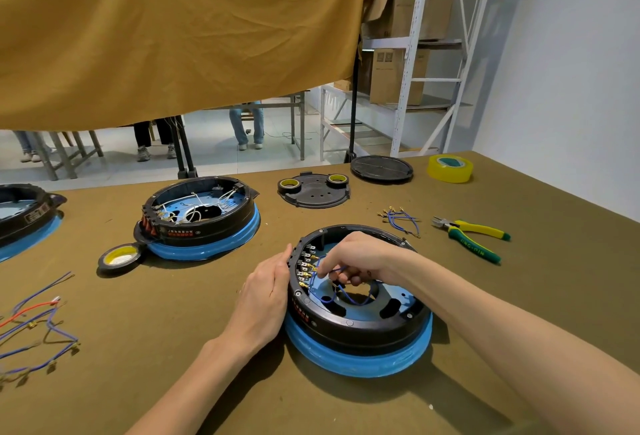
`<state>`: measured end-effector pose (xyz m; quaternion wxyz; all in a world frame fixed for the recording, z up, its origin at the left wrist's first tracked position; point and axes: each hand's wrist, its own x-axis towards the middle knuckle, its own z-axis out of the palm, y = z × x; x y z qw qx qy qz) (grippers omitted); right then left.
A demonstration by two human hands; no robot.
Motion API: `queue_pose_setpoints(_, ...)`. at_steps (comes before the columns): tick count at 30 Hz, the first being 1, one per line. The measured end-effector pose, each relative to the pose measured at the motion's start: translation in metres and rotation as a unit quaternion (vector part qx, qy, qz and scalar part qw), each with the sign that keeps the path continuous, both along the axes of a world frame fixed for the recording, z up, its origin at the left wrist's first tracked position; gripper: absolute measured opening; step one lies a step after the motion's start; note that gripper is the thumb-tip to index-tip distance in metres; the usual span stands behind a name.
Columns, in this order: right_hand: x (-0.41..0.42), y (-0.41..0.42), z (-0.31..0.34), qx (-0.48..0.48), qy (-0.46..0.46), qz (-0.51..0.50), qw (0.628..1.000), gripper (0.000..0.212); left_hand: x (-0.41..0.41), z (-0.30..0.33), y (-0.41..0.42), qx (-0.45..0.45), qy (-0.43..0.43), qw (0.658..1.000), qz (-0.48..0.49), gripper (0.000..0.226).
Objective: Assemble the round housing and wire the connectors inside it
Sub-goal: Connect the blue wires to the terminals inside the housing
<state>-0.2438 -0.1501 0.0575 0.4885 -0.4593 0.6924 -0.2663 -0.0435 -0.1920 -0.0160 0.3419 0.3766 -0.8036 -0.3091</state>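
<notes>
While the left hand (265, 299) lay flat with straight fingers against the left outer wall of the round housing (360, 299), the right hand (360, 258) reached inside it, its fingers curled and pinching a blue wire (341, 290) just beside the row of brass connectors (306, 271) on the inner left wall. This housing, black on a blue base, sat at the near centre of the olive table (207, 382). A second, wired housing (201, 216) stood farther left, a black cover plate (313, 190) beyond it. Pliers (474, 232) and spare blue leads (401, 218) lay to the right; loose wires (38, 327) lay at near left.
</notes>
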Motion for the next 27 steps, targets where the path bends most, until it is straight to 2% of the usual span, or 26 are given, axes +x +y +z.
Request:
queue_pose_setpoints(10,0.004,-0.008,0.0,-0.007,0.024,0.01,1.0,0.01,0.002,0.0,0.0,-0.005,-0.017,1.0,-0.004,0.055)
queue_pose_setpoints(19,0.004,-0.011,-0.003,-0.015,-0.001,0.014,1.0,0.007,0.003,0.0,0.0,-0.005,-0.014,1.0,-0.007,0.064)
queue_pose_setpoints(27,0.007,-0.016,0.002,0.004,0.032,0.012,0.999,0.005,0.005,0.0,0.0,-0.028,-0.045,0.999,-0.007,0.067)
